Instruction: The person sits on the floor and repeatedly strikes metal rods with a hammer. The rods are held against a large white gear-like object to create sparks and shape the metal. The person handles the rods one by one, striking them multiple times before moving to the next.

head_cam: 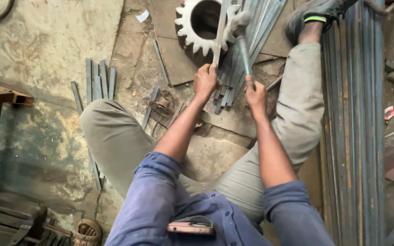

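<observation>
head view: the person sits on a cracked stone workshop floor (pixel 46 41) with legs spread. the left hand (pixel 205 81) is clenched around the lower end of a long flat grey steel strip (pixel 220 34), holding it so its upper part lies across a large white-toothed iron gear wheel (pixel 201 23) that rests on the floor ahead. the right hand (pixel 255 95) is wrapped tight around the handle of a grey metal-headed hammer (pixel 240 32), whose head is raised just beside the strip, above the gear's rim. under both hands a fan of similar flat steel strips (pixel 233 82) lies spread on the floor, and a small row of shorter cut strips (pixel 97 82) sits well apart beyond the left knee. a tall stack of long steel bars (pixel 356 114) runs along the right leg.

judging from this, the step in hand is hammering the held strip against the gear as an anvil, likely to straighten or shape it. the next blow calls for a steady left-hand hold, the strip seated firmly on the gear, and the hammer head landing squarely, clear of the fingers.
</observation>
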